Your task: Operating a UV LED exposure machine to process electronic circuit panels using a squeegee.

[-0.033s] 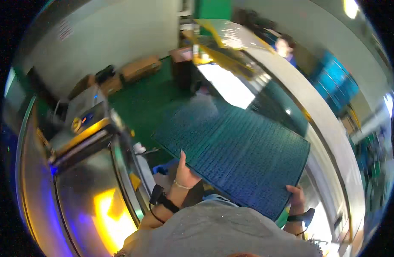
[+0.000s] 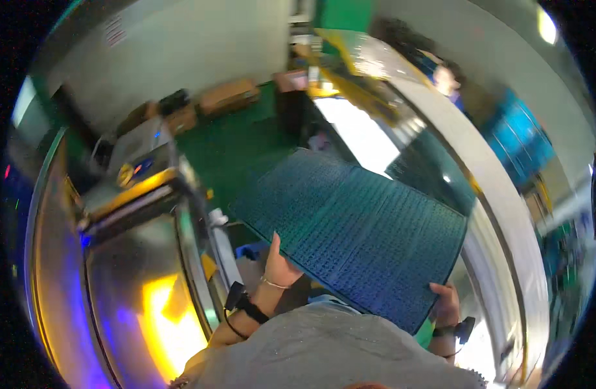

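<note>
A large, thin rectangular panel [image 2: 369, 227], dark blue-green with rows of fine small marks, is held tilted in front of my body. My left hand [image 2: 282, 264] grips its near left edge, thumb on top and the fingers hidden underneath. At the near right corner, my right hand [image 2: 446, 301] holds the side edge, its fingertips on the upper face. The panel's far edge reaches toward a brightly lit white surface [image 2: 356, 126].
A metal machine with a glowing yellow front [image 2: 165, 318] stands at my left. On my right runs a long pale rail [image 2: 486, 162]. Cardboard boxes [image 2: 230, 97] sit by the wall across the green floor [image 2: 214, 152]. Another person [image 2: 446, 81] is beyond the rail, near blue stacked crates [image 2: 518, 139].
The surroundings have shifted slightly right and down in the picture. The panel and both hands stay nearly in place, and the grip looks the same.
</note>
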`<action>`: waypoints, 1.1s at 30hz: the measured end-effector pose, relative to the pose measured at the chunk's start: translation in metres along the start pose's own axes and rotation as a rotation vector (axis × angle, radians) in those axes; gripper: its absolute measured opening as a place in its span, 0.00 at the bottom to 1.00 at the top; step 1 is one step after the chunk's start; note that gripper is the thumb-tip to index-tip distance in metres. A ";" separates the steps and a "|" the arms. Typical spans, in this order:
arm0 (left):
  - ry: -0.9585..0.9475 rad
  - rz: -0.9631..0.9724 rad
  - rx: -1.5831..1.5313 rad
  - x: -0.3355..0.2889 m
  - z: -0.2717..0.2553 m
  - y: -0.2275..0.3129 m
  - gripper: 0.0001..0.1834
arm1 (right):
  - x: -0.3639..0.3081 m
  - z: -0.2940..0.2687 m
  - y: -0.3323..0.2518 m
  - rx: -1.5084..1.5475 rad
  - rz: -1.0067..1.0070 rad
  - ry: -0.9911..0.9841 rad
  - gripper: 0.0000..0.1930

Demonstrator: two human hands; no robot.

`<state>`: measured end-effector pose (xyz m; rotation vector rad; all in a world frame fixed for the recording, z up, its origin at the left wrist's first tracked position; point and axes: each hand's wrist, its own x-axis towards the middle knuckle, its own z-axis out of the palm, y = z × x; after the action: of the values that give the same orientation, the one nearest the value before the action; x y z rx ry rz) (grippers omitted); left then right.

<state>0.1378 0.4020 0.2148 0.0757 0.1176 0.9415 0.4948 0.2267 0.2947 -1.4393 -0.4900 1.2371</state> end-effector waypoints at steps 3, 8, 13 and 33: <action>0.128 0.252 -0.106 -0.053 -0.041 0.018 0.33 | 0.064 0.055 0.004 0.032 0.111 -0.257 0.28; 0.257 0.771 -0.155 -0.126 -0.055 0.030 0.29 | 0.181 0.160 0.030 -0.149 0.321 -0.711 0.24; 0.204 1.018 0.063 -0.193 -0.080 -0.011 0.24 | 0.219 0.322 0.140 -0.344 0.607 -1.142 0.24; 1.475 1.051 0.009 -0.401 -0.181 -0.028 0.18 | 0.027 0.548 0.350 -0.824 -1.588 -1.769 0.24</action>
<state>-0.0973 0.0637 0.0590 -0.6321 1.5609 1.8760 -0.0879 0.3995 0.0622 0.3269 -2.7646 0.4871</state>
